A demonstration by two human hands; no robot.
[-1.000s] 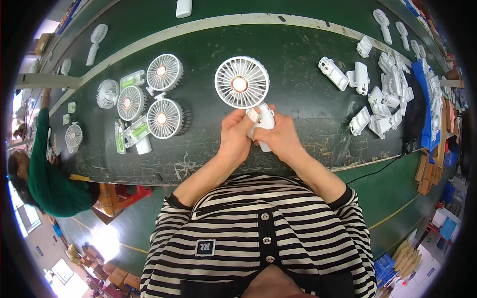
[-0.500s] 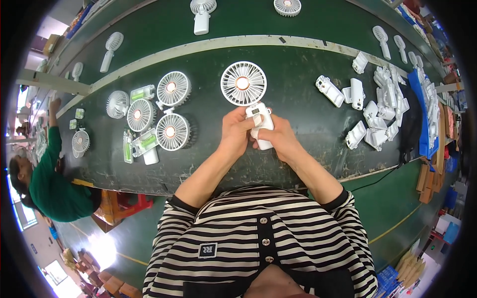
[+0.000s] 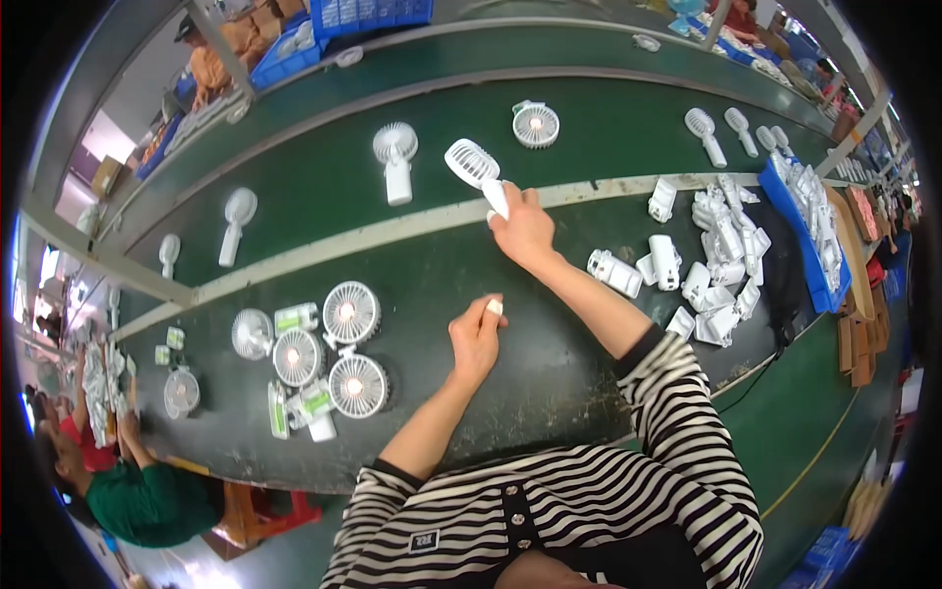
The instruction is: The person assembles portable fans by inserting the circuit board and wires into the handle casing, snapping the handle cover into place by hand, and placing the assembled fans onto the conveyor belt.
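A white handheld fan (image 3: 473,163) is in my right hand (image 3: 525,231), gripped by its handle. That arm reaches forward, so the round head slants over the green conveyor belt (image 3: 314,206) while the hand is over the pale rail. My left hand (image 3: 475,342) hovers above the dark worktable (image 3: 530,383), fingers curled in, with a white covering on the thumb. Nothing shows in it. To its left are several white fan heads (image 3: 351,312) with round grilles, and battery pieces with green parts (image 3: 316,401).
White plastic housings (image 3: 721,236) lie piled at the right, beside a blue bin (image 3: 819,240) of more parts. Other fans rest on the belt, including one with a handle (image 3: 395,162) and a round one (image 3: 536,126). A co-worker in green (image 3: 147,501) sits at left.
The fan moved from between both hands forward to the belt edge, in my right hand alone. My left hand let go and stayed back over the table. The view has tipped upward.
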